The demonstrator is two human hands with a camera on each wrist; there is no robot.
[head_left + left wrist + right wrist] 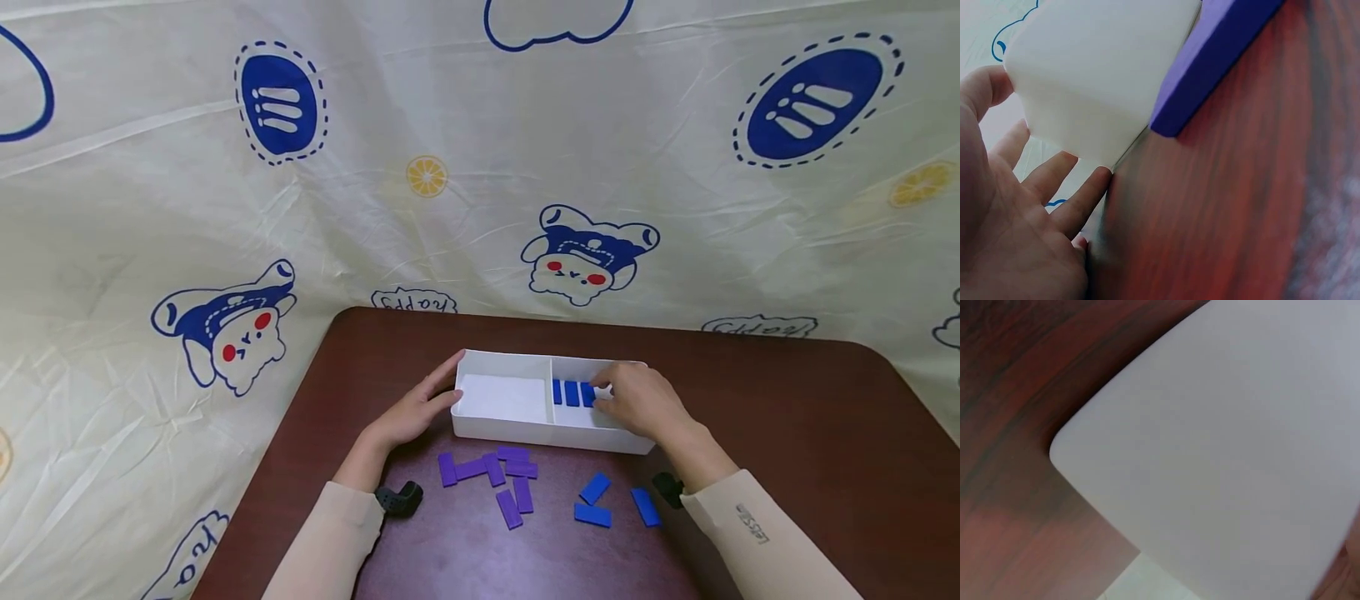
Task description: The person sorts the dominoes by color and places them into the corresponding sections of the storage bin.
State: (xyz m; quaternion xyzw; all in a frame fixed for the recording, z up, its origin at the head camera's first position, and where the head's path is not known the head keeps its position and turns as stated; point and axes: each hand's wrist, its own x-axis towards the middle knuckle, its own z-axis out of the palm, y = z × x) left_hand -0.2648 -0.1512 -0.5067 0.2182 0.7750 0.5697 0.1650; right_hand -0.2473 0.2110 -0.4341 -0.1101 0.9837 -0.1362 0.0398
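A white two-compartment box (pixel 502 429) stands on the table. My left hand (pixel 408 414) touches its left end with fingers spread; in the left wrist view, fingertips (pixel 1067 156) rest at the box's end wall. My right hand (pixel 647 402) reaches into the right compartment and pinches a blue block (pixel 588 394) between thumb and fingers. Left of that block, two more blue blocks (pixel 572 393) lie side by side, near the divider. The left compartment (pixel 506 398) shows only its white floor. The right wrist view is mostly filled by the box wall (pixel 1210 444).
Several purple blocks (pixel 471 469) lie loosely in front of the box; one purple block (pixel 1204 69) is close to it in the left wrist view. Three loose blue blocks (pixel 592 515) lie at front right. A printed sheet (pixel 450 242) hangs behind the brown table (pixel 810 433).
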